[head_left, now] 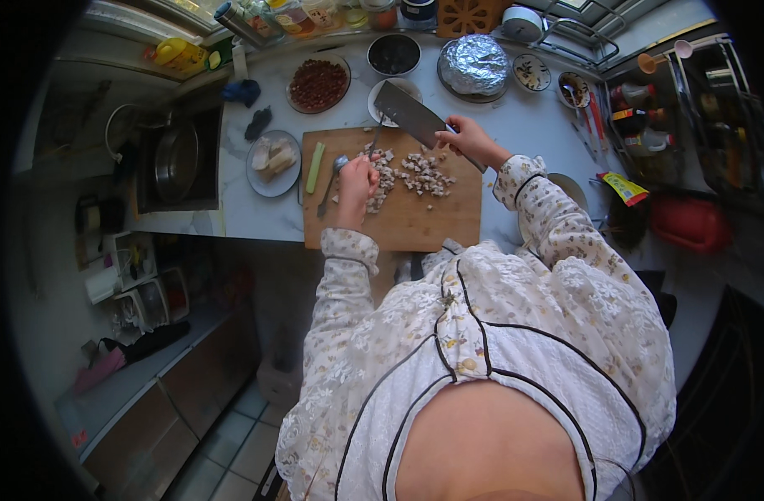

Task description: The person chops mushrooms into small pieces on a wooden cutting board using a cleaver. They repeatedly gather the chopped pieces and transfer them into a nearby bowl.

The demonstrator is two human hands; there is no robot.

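My right hand (466, 139) grips the handle of a cleaver (410, 113), its broad blade raised over the back of the wooden cutting board (394, 235) and over a small white bowl (413, 87). In my left hand (360, 181) is a thin dark utensil (375, 139), perhaps a chopstick, pointing up towards that bowl. Small pale diced pieces (427, 175) lie in two heaps on the board, one partly behind my left hand. A metal spoon (332, 185) and a green vegetable stick (315, 168) rest on the board's left side.
Left of the board stands a plate (255, 178) with pale chunks, beside the sink (208, 188). At the back are a plate of red diced food (319, 84), a dark-filled bowl (394, 55) and a foil-covered dish (475, 62). Small bowls (532, 72) and a yellow packet (624, 188) are on the right.
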